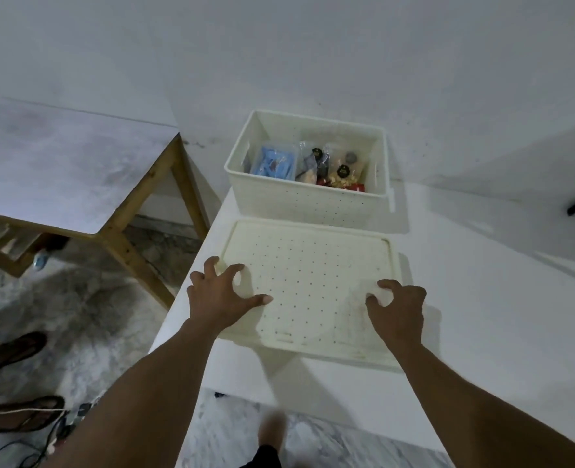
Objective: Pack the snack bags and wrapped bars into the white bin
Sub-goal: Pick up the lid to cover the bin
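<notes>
Head view, left hand (223, 298), right hand (399, 310), fingers curled gripping lid (313, 275) — snack bags (342, 167), labels unreadable.

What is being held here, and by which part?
Cannot be told: left hand and right hand, both clawed, touch the flat white perforated plastic lid, left and right sides.

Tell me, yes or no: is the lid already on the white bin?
No, the lid lies flat on the table before the white bin, whose open top shows snack bags.
</notes>
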